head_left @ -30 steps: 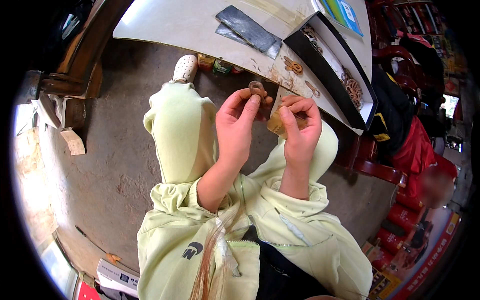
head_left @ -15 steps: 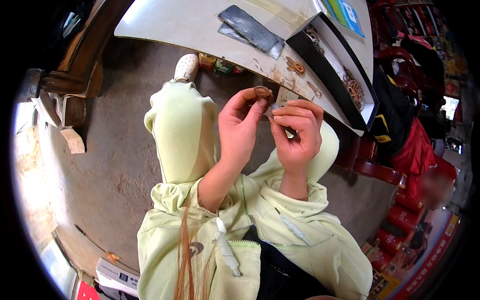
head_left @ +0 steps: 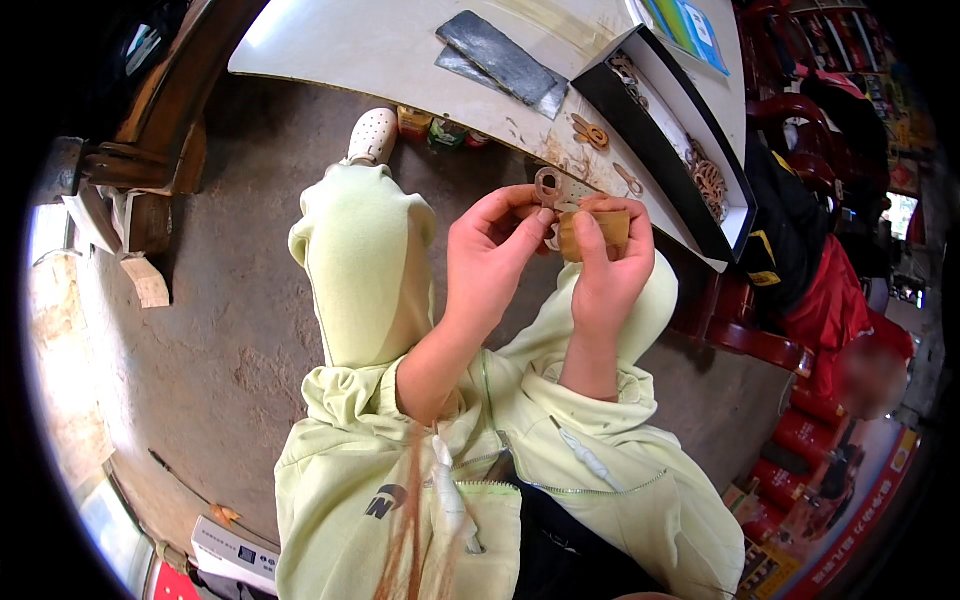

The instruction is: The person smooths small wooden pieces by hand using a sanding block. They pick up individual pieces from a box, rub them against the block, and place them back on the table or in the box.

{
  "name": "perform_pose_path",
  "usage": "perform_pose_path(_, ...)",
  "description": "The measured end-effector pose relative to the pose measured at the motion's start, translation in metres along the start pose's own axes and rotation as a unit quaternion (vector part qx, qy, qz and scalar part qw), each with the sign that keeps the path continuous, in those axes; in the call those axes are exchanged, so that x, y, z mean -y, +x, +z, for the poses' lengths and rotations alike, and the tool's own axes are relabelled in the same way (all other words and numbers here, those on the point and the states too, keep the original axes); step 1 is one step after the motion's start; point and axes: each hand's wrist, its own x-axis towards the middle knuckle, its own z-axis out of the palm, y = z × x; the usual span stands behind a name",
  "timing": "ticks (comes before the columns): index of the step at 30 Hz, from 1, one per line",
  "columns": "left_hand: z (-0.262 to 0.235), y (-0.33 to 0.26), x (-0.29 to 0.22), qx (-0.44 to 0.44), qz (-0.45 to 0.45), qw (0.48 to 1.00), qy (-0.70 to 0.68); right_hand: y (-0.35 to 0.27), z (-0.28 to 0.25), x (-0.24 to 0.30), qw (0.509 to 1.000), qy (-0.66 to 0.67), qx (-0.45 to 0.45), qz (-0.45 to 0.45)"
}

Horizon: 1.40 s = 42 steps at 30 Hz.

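Note:
My left hand [head_left: 492,262] pinches a small round wooden ring piece [head_left: 549,184] between thumb and fingertips, held up over my knees. My right hand [head_left: 605,268] grips a tan folded strip, perhaps sandpaper [head_left: 592,234], pressed against the ring piece. Both hands meet just below the near edge of the white table [head_left: 400,60]. Pale green sleeves and trousers fill the view beneath them.
On the table lie a dark grey rectangular slab [head_left: 497,57], loose wooden cut-outs [head_left: 590,132] and a black-rimmed box [head_left: 668,130] holding more wooden parts. A white shoe [head_left: 372,135] rests on the concrete floor. Red chairs [head_left: 760,340] and another person [head_left: 860,360] are to the right.
Both hands have shifted a little; the ring piece and the tan strip have come together, with the right fingers now wrapped over the strip.

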Motion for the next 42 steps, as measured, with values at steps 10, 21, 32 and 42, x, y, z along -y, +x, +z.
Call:
perform_pose_path(10, -0.002, 0.001, -0.001, -0.058, 0.023, 0.998, 0.01, 0.005, -0.003, -0.003, 0.986, -0.121, 0.025, -0.108)
perform_pose_path(21, 0.001, 0.001, 0.0, -0.061, 0.089, 0.99, -0.087, 0.007, 0.001, 0.006, 0.906, -0.261, 0.126, -0.307)
perform_pose_path(32, 0.0, 0.002, 0.004, -0.034, 0.06, 0.998, 0.003, -0.002, 0.003, 0.004, 0.994, -0.104, 0.009, -0.034)
perform_pose_path(42, 0.003, -0.001, -0.001, -0.031, 0.005, 0.999, 0.008, 0.001, 0.0, -0.004, 0.993, -0.113, 0.014, -0.005)
